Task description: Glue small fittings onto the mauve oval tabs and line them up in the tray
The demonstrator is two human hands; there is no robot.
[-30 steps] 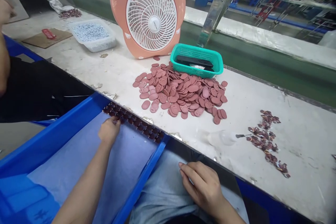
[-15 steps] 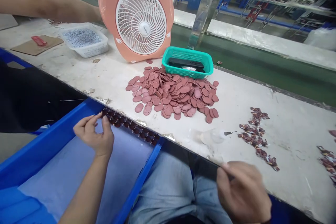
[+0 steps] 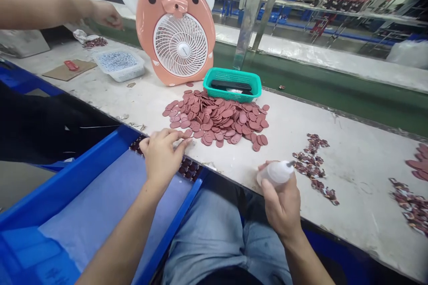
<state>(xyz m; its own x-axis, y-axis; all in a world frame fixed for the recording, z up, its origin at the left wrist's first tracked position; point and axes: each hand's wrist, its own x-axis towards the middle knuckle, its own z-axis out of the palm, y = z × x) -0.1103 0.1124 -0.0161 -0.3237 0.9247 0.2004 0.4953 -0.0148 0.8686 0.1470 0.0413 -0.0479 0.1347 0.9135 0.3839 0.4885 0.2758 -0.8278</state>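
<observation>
While the right hand (image 3: 282,196) grips a bottle (image 3: 276,173), the spread left hand (image 3: 162,153) rests on the scuffed workbench (image 3: 351,151)

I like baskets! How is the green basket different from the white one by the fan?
The green basket is teal and holds a dark, flat object; the white basket is pale and full of tiny bluish-white pieces. The green one stands right of the pink fan, the white one left. Both are perforated and rest on the worktable.

Bare table (image 3: 337,151) between disc pile (image 3: 217,118) and scraps (image 3: 312,162)
</observation>
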